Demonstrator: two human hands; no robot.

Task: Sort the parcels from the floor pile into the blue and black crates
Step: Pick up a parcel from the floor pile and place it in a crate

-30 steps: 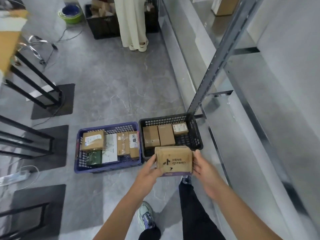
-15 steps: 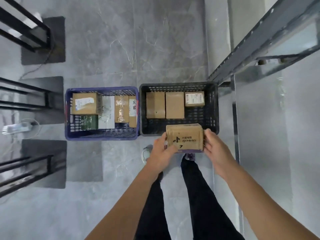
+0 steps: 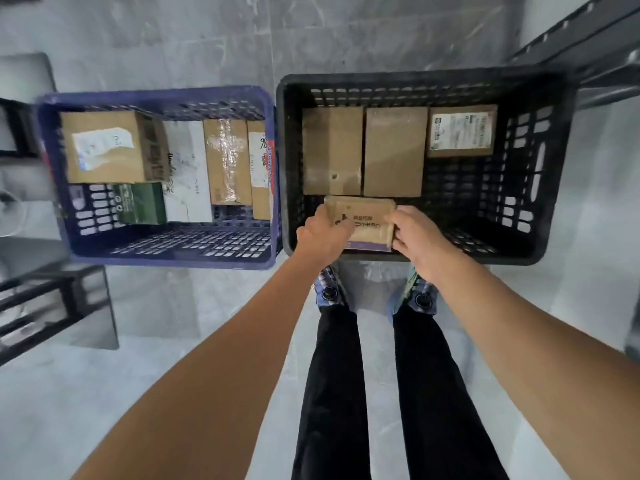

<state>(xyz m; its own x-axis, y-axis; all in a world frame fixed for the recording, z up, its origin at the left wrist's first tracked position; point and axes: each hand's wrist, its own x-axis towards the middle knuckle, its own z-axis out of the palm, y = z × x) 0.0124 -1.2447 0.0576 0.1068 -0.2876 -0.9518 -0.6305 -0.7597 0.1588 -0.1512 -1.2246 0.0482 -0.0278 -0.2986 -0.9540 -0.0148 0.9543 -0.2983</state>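
Grey marbled floor (image 3: 207,46) carries two perforated plastic crates side by side, walls touching or nearly so.

Black plastic crate (image 3: 415,79), right: two plain brown cardboard parcels (image 3: 332,150) lie flat along the far wall, and a smaller brown parcel with a white label (image 3: 462,131) sits in the far right corner.

Blue plastic crate (image 3: 156,93), left: a large brown box with a white label (image 3: 104,147), a white parcel (image 3: 187,168), a taped brown parcel (image 3: 227,161) and a green box (image 3: 138,202) fill its far half.

Printed brown cardboard parcel (image 3: 367,216): inside the black crate at its near wall, just beside the two plain parcels. Contact with the crate bottom cannot be confirmed.

Left hand (image 3: 323,233): grip curled round the parcel's left end.

Right hand (image 3: 415,233): grip curled round its right end.
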